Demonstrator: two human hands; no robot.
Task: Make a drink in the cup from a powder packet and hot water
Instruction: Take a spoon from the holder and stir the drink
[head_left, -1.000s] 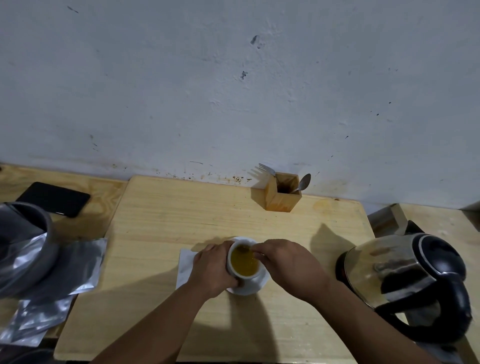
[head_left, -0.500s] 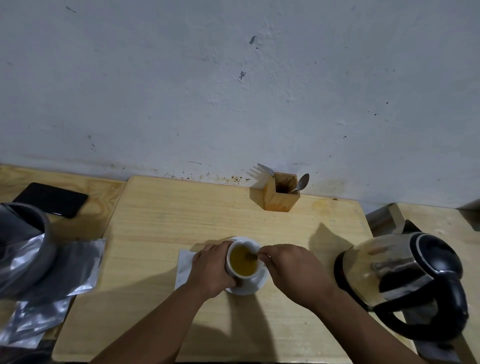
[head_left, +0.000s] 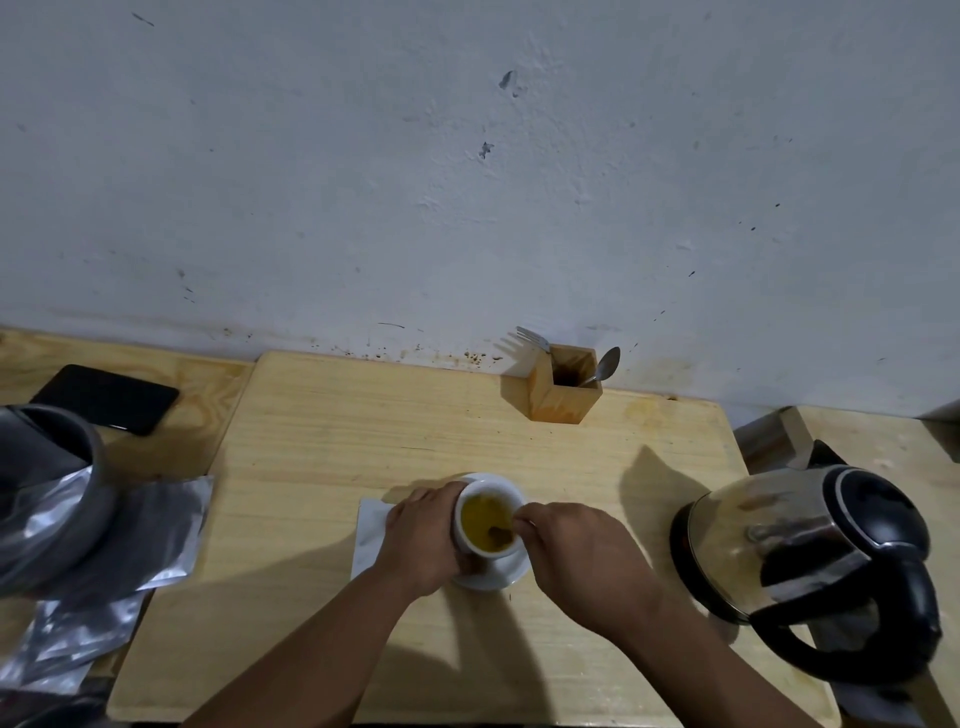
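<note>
A white cup (head_left: 487, 492) with yellow-brown liquid stands on a white saucer (head_left: 498, 574) in the middle of the wooden table (head_left: 363, 447). My left hand (head_left: 423, 538) wraps around the cup's left side. My right hand (head_left: 576, 551) is pinched on a thin stirrer, probably a spoon (head_left: 501, 532), whose dark tip sits in the liquid near the cup's right rim. A white packet (head_left: 370, 530) lies flat under my left hand, left of the saucer.
A steel electric kettle (head_left: 810, 566) with a black handle stands at the right. A wooden holder (head_left: 563, 397) with a fork and a spoon sits by the wall. Silver foil bags (head_left: 93, 551) and a black phone (head_left: 106, 397) lie at the left.
My right hand has shifted a little back and forth at the cup's right rim, and the stirrer tip has moved within the liquid. My left hand stays on the cup.
</note>
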